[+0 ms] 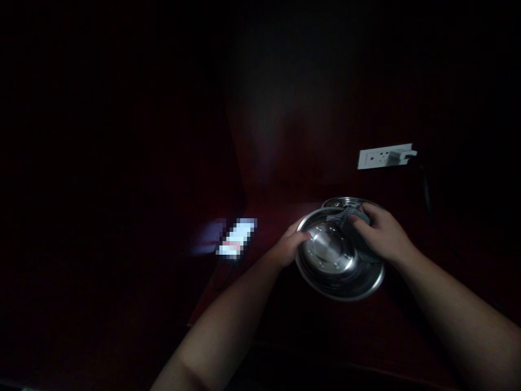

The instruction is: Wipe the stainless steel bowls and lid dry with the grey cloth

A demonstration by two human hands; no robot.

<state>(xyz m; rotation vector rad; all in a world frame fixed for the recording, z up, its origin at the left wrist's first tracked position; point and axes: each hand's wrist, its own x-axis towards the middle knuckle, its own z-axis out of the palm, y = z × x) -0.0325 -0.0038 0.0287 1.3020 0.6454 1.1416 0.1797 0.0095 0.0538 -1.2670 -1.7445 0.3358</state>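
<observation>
A shiny steel bowl (331, 252) is tilted so that its inside faces me. My left hand (291, 244) grips its left rim, thumb over the edge and the fingers hidden behind the wall. On the bowl's upper right side, my right hand (378, 228) is closed on a dark patterned cloth (360, 231), which lies against the rim and the inner wall. Just behind the bowl, the rim of another steel vessel (345, 200) shows; most of it is hidden.
A phone (238, 238) with a lit, blurred screen lies to the left on the dark red surface (268, 217), a cable near it. On the back wall is a white socket plate (382, 156) with a plug (402, 156) and a dark hanging cord (425, 187). Much of the scene is dark.
</observation>
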